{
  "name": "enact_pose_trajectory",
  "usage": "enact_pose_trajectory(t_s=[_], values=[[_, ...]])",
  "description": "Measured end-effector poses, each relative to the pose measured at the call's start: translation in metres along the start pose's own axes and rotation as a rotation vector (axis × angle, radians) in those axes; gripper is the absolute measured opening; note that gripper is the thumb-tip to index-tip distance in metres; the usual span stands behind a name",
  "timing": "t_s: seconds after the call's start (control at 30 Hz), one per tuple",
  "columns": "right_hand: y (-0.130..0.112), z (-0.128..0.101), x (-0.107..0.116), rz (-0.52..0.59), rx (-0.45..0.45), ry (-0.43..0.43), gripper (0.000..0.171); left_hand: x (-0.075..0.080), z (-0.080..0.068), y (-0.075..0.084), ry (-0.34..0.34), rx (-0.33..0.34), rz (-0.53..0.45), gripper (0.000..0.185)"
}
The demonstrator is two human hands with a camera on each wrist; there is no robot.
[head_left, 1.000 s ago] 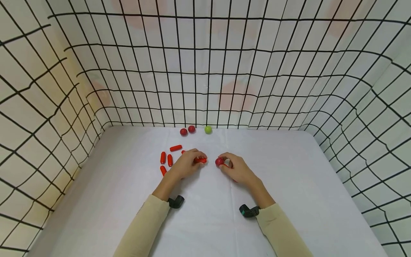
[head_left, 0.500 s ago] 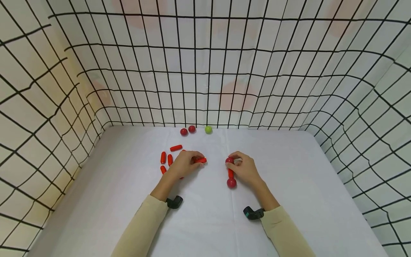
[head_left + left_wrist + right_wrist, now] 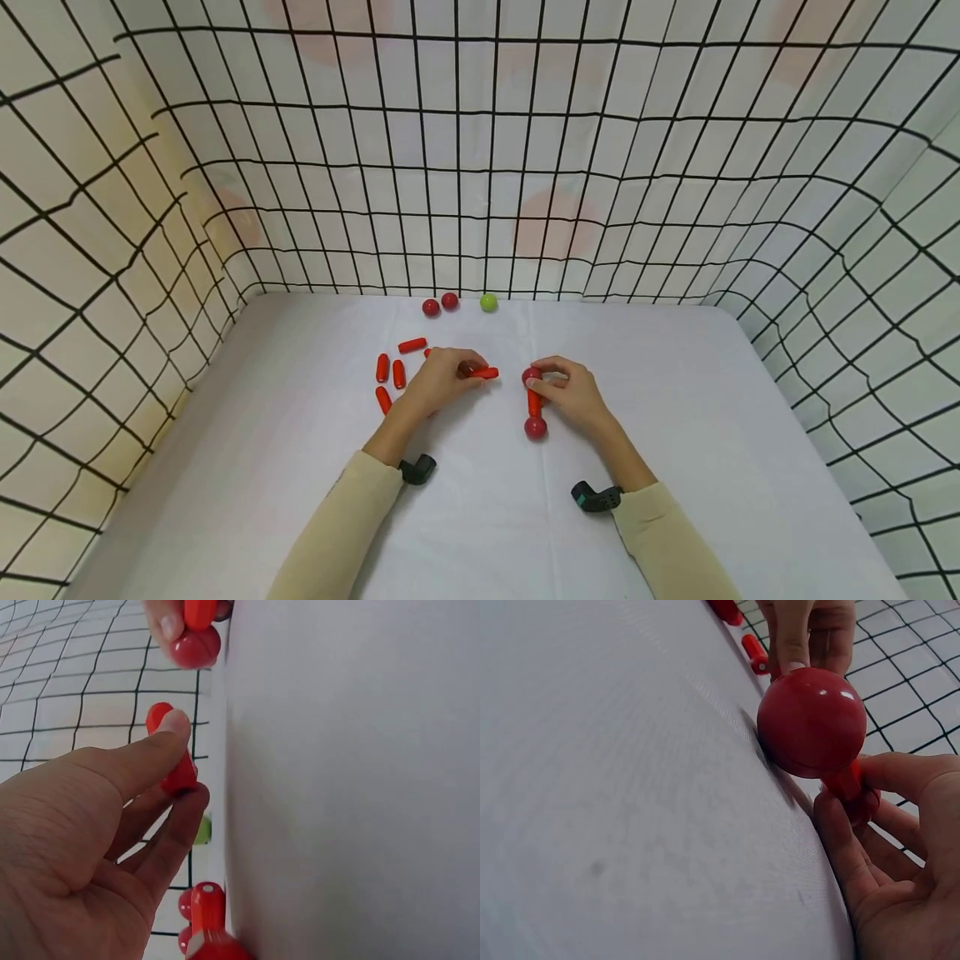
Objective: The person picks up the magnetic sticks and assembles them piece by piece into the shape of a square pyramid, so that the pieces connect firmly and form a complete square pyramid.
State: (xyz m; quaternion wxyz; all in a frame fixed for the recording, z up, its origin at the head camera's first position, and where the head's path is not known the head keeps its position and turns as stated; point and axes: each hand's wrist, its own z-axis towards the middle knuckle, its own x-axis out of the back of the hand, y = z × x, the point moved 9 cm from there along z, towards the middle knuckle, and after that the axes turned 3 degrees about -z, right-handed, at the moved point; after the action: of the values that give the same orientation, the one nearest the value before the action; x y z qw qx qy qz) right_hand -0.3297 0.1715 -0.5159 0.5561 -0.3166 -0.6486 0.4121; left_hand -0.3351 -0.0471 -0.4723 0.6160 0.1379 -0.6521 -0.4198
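My right hand (image 3: 573, 398) pinched the red ball-and-rod piece (image 3: 534, 407) lying mid-surface, my left hand (image 3: 442, 379) gripped a short red rod (image 3: 483, 373); both looked light, rigid, slick, best held by the shaft.

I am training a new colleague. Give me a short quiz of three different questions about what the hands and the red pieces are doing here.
1. True or false: the left hand pinches a red rod.
2. The right hand holds: A) the green ball; B) a red ball-and-rod piece; C) nothing.
3. How many loose red balls lie beside the green ball by the back wall?

Key: 1 true; 2 B; 3 two.
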Motion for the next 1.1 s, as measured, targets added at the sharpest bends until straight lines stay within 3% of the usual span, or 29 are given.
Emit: enact_pose_trajectory(t_s=[0.27,0.7,1.1], values=[[-0.003,0.001,-0.005,0.049,0.038,-0.025,0.04,-0.016,0.007,0.01,-0.06,-0.007,0.035,0.027],[-0.012,-0.001,-0.009,0.061,0.065,-0.045,0.044,-0.028,0.013,0.011,-0.059,-0.027,0.018,0.027],[-0.019,0.003,-0.006,-0.182,0.148,0.036,0.037,-0.027,0.011,0.015,-0.037,-0.074,0.018,0.027]])
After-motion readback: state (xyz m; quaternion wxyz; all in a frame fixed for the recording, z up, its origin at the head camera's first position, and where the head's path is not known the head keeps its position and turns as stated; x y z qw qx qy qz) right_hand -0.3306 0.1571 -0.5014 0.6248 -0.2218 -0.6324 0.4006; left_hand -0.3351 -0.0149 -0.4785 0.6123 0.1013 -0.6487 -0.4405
